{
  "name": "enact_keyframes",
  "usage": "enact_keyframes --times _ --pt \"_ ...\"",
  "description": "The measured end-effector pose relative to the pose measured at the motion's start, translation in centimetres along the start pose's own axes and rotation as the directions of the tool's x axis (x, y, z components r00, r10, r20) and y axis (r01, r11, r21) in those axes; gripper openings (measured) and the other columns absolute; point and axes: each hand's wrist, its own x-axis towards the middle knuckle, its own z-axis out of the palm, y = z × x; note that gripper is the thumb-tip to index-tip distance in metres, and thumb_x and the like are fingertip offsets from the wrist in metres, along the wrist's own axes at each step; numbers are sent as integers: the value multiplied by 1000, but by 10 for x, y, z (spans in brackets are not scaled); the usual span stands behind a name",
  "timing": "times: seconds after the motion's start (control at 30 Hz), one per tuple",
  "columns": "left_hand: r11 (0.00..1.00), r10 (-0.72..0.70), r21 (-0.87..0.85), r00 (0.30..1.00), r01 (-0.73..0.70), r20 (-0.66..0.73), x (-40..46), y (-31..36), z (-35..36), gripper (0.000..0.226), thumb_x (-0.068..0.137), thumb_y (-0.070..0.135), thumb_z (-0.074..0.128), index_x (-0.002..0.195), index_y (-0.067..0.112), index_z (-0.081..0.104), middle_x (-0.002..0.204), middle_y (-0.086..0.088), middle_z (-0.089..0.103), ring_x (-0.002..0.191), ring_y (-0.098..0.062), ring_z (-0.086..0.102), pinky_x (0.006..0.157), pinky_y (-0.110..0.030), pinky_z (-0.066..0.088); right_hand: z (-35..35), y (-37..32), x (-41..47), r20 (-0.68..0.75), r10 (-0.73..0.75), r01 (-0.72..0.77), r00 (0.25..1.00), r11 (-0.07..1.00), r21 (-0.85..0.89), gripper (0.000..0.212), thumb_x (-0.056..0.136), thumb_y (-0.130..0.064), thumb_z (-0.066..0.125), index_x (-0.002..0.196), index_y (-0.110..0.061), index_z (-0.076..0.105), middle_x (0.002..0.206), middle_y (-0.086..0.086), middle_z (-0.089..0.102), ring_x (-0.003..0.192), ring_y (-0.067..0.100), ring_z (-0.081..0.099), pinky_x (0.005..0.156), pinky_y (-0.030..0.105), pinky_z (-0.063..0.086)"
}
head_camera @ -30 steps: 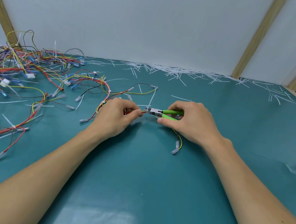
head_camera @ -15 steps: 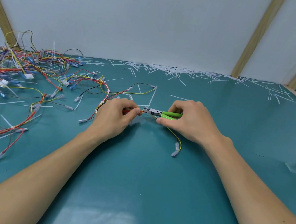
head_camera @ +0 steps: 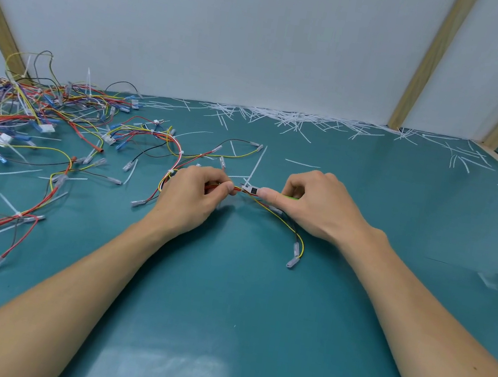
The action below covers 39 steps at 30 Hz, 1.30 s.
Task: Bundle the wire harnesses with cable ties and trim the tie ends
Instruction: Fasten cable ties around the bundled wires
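Head view: left hand (head_camera: pixel 188 200) pinches the harness (head_camera: pixel 273 213); right hand (head_camera: pixel 320 206) grips cutters (head_camera: pixel 252 190) at the tie tail (head_camera: pixel 256 165), likely trimming; next, squeeze flush.

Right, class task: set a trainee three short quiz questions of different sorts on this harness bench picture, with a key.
1. True or false: the left hand pinches the wire harness.
2. What does the right hand hold? A) green-handled cutters B) tape roll C) screwdriver
3. Fill in: the trimmed tie ends lie mostly along the ___ edge of the mat.

Key: 1 true; 2 A; 3 far.
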Motion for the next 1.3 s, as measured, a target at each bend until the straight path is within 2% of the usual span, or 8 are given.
enact_keyframes --times 0.13,0.23,0.5,0.67,0.83,1.13,1.3 --pt "1000 -1 9 1000 1 3 -1 1 0 20 99 30 61 85 27 75 59 3 56 55 -12 42 57 -30 31 0 2 1 9 5 -5 1000 1000 -20 71 66 -95 55 65 -25 65 63 -8 66 69 10 62 61 33 48" --pt "1000 -7 19 1000 7 0 -1 1 0 20 98 31 61 84 28 75 52 9 50 54 -11 41 55 -29 29 1 3 2 25 9 -8 1000 1000 -21 71 65 -96 54 66 -25 64 65 -8 66 72 10 61 59 32 44" --pt "999 -1 35 1000 1 9 -1 0 0 20 98 31 61 83 29 75 51 16 50 54 -11 42 55 -29 29 2 2 2 35 11 -10 999 999 -36 71 64 -95 53 67 -25 63 65 -9 66 71 10 62 61 33 49" --pt "999 13 42 1000 -14 8 -1 1 0 20 97 30 61 83 28 75 50 8 47 53 -12 41 56 -30 31 1 2 2 34 9 -7 999 999 -49 73 63 -96 51 67 -24 63 65 -8 65 72 11 62 63 34 51" --pt "999 15 47 1000 -16 19 0 1 0 20 98 30 61 84 28 75 50 13 49 53 -12 41 55 -30 31 0 1 2 46 14 -12 999 999 -48 74 61 -96 51 66 -23 64 65 -8 65 71 11 62 59 32 47" --pt "999 16 50 1000 -17 24 0 0 1 20 98 32 61 85 29 76 53 7 47 55 -13 40 57 -32 31 0 -5 -1 46 14 -13 999 999 -31 70 65 -93 56 64 -23 64 65 -8 65 72 11 61 59 32 44" --pt "999 33 29 999 -34 25 0 1 1 19 98 31 61 86 28 75 53 8 49 55 -12 41 57 -31 31 -5 -5 -1 22 24 -23 999 999 -32 72 64 -94 54 66 -23 65 66 -9 67 75 10 62 63 33 49"
